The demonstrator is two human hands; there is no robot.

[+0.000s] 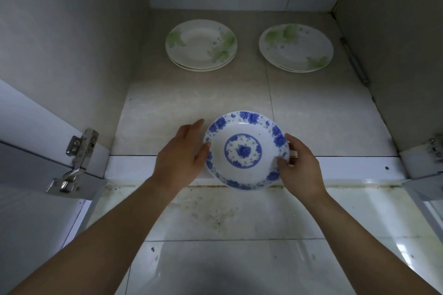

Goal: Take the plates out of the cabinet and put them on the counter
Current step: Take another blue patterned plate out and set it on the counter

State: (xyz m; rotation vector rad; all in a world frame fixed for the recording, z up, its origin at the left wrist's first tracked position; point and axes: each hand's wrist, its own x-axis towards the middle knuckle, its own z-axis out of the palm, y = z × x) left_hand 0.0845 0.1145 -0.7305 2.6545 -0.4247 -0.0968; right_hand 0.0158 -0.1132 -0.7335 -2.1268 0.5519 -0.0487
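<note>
Plates first: one blue-flowered plate [247, 149] held level at the front lip of the cabinet shelf [167, 112], half over the white front edge, so on its way out but not yet down on any surface. Left hand [184, 151] clamped on the plate's left rim, thumb over the top edge, forefinger stretched out along the shelf past the rim. Right hand [299, 163] clamped on the right rim, thumb hooked onto the inner slope, other fingers behind and under, out of sight. Both arms reaching up and in from below. Further back on the same shelf, well apart from the held plate, two low stacks of green-leafed plates: the left stack [201, 44] and the right stack [296, 47], each seemingly two or three high, exact count hard to tell from the overlapping rims. Both stacks untouched, sitting side by side near the rear wall with a clear gap between them. Cabinet doors swung open, a metal hinge [76, 151] showing at the left. No counter top clearly in view below the shelf, only stained white tile [215, 213], so impossible to say whether any plate already rests there. Judged from this: early in the job, first visible plate mid-removal, both green stacks left to fetch and every set-down on the surface yet to come.
</note>
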